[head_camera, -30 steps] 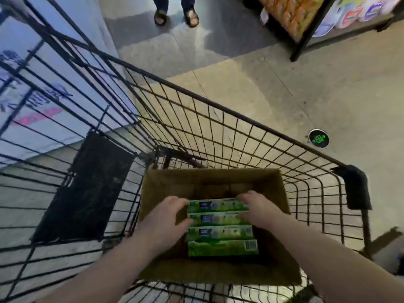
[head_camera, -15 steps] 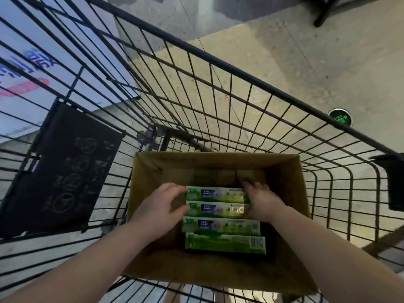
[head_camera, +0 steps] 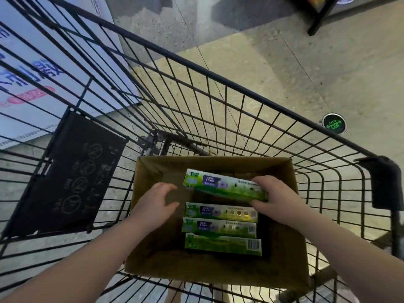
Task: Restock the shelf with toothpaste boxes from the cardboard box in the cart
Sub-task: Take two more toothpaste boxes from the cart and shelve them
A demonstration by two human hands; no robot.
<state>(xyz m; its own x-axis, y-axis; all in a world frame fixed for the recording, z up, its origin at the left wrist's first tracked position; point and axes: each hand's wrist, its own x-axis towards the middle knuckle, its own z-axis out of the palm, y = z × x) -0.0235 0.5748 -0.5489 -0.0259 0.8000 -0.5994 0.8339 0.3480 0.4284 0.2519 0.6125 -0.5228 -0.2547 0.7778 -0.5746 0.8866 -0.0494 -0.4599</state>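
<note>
Gripping one toothpaste box (head_camera: 220, 187) by its end, my right hand (head_camera: 276, 194) holds it tilted above three more (head_camera: 220, 226) lying flat in the cardboard box (head_camera: 218, 164) in the cart (head_camera: 218, 83) — my left hand (head_camera: 157, 203) hovers open, probably to steady it.

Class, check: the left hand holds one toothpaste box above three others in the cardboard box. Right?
No: the head view shows the right hand gripping that toothpaste box; the left hand holds nothing. Three others lie in the cardboard box.
</note>
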